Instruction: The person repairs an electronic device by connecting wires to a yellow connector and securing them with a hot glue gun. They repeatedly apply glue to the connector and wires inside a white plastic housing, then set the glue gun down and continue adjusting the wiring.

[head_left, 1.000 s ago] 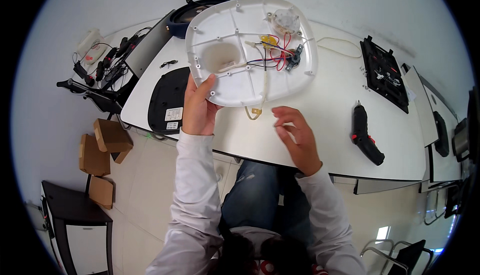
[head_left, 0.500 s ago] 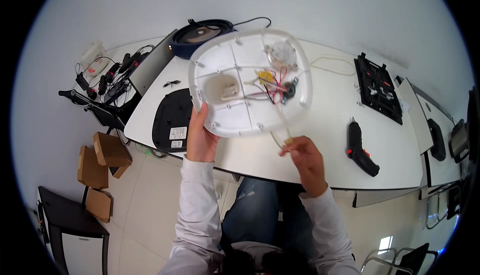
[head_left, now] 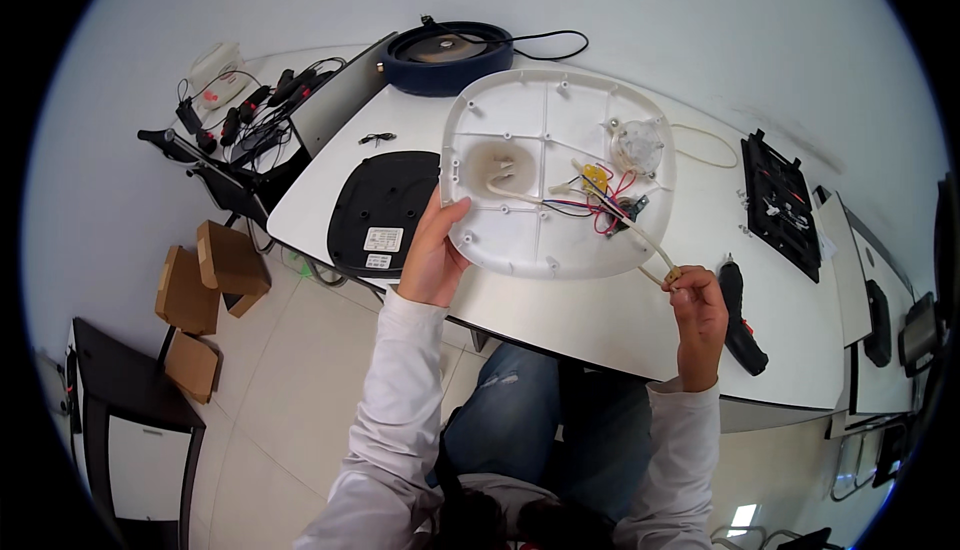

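Note:
A white plastic housing (head_left: 505, 243) is held up over the table with its ribbed inner side showing. My left hand (head_left: 435, 255) is closed on its lower left edge, the thumb on the inner face. Inside are a yellow component (head_left: 595, 179), thin coloured wires (head_left: 570, 206) and a clear round part (head_left: 637, 148). My right hand (head_left: 698, 316) pinches a cream cable (head_left: 655, 247) just beyond the housing's lower right edge; the cable runs inward to the wires. Left of the housing, a black base plate (head_left: 372, 212) with white labels lies on the table.
A black cordless screwdriver (head_left: 740, 322) lies beside my right hand. An open black tool case (head_left: 782, 207) with loose screws near it is at the right. A dark blue round appliance (head_left: 445, 72) stands behind. Cardboard boxes (head_left: 185, 290) sit at the left, below the white table (head_left: 590, 322).
The housing has shifted right in the view and tilted a little, with my left hand on it. My right hand has moved right, still pinching the cable.

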A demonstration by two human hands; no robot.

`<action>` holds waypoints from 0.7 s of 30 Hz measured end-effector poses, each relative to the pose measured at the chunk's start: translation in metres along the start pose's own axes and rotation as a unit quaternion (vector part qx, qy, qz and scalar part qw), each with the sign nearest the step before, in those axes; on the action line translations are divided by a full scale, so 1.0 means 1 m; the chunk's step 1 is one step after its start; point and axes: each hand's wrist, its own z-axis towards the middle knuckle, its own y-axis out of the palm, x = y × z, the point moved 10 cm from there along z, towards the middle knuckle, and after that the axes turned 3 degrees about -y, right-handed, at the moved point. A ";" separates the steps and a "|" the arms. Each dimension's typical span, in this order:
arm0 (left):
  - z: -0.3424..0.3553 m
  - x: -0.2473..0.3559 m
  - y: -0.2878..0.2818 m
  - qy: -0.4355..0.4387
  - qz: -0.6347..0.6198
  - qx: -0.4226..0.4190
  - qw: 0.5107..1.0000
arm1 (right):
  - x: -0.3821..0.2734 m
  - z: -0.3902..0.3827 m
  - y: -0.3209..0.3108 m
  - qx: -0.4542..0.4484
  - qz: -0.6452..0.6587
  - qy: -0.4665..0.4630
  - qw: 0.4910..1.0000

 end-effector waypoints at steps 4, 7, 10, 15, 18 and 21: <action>0.000 0.000 -0.002 0.002 -0.037 -0.020 0.999 | -0.001 -0.001 0.006 -0.013 -0.024 -0.007 1.000; 0.000 -0.001 -0.004 0.005 -0.047 -0.021 0.999 | -0.001 -0.002 0.008 -0.019 -0.020 -0.005 1.000; -0.003 0.000 0.000 0.003 -0.054 -0.023 0.998 | -0.005 -0.005 0.016 -0.031 -0.013 -0.004 0.999; -0.005 -0.003 0.012 0.001 -0.057 -0.056 0.997 | -0.014 -0.011 0.040 -0.050 -0.047 -0.006 0.998; -0.007 -0.013 0.029 0.006 -0.090 -0.080 0.993 | -0.025 -0.015 0.065 -0.072 -0.105 -0.023 0.992; -0.010 -0.028 0.045 -0.003 -0.138 -0.091 0.986 | -0.039 -0.013 0.093 -0.061 -0.137 -0.034 0.988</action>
